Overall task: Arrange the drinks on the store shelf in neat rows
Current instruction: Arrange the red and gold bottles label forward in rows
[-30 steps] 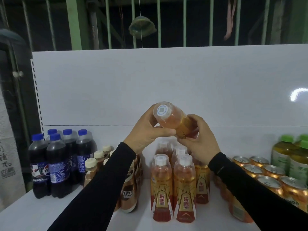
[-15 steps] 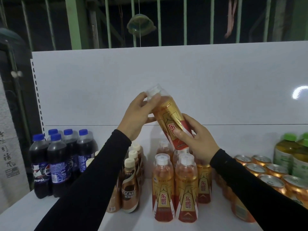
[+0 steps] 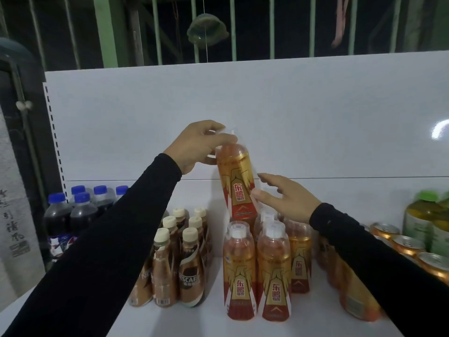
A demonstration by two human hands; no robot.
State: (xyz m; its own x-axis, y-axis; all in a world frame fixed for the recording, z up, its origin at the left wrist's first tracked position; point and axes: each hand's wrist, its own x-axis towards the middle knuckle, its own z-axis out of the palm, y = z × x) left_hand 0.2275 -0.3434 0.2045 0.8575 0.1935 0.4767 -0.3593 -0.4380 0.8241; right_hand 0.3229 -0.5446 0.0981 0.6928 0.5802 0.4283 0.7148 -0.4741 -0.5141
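Note:
A gold-and-red energy drink bottle (image 3: 237, 181) hangs nearly upright above the back of its own rows. My left hand (image 3: 196, 145) grips its clear cap and neck from the left. My right hand (image 3: 286, 197) is beside the bottle's lower right, fingers spread, thumb tip near or touching the label. Below stand several matching gold bottles (image 3: 257, 271) in rows on the white shelf (image 3: 184, 314).
Brown coffee bottles (image 3: 183, 261) stand left of the gold rows, with dark cola bottles (image 3: 73, 215) at far left. Gold cans (image 3: 410, 246) and green-capped tea bottles (image 3: 425, 215) fill the right. A white back panel (image 3: 267, 113) rises behind.
The bottle went from lying tilted in both hands to nearly upright and lower toward the back row. My right hand let go of its body and opened; my left keeps the cap.

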